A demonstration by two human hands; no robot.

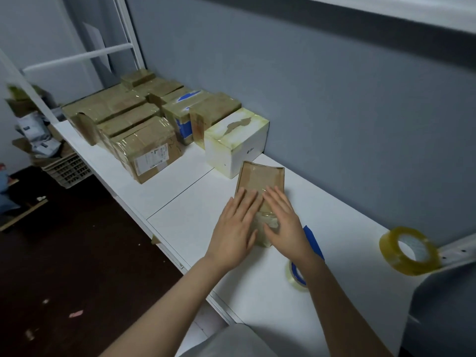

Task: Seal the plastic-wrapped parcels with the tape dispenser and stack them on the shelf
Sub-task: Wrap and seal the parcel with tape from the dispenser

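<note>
Plainly, the work is well along: a row of taped parcels and a white box sit packed together at the far end of the white worktop, against the grey wall, their sides shiny with tape. One small brown parcel lies nearer, just in front of the white box, and both hands are on it. The left hand and the right hand lie side by side on its top, fingers straight and flat, pressing down and gripping nothing. Judging by the glossy film under the palms, they are smoothing tape or wrap onto it. A small tape roll with blue parts lies just beside the right wrist, partly hidden by it, and a big yellowish tape roll stands well apart at the right edge. What seems left is to finish sealing this parcel and set it with the others; whether more unsealed parcels wait out of view I cannot tell.
</note>
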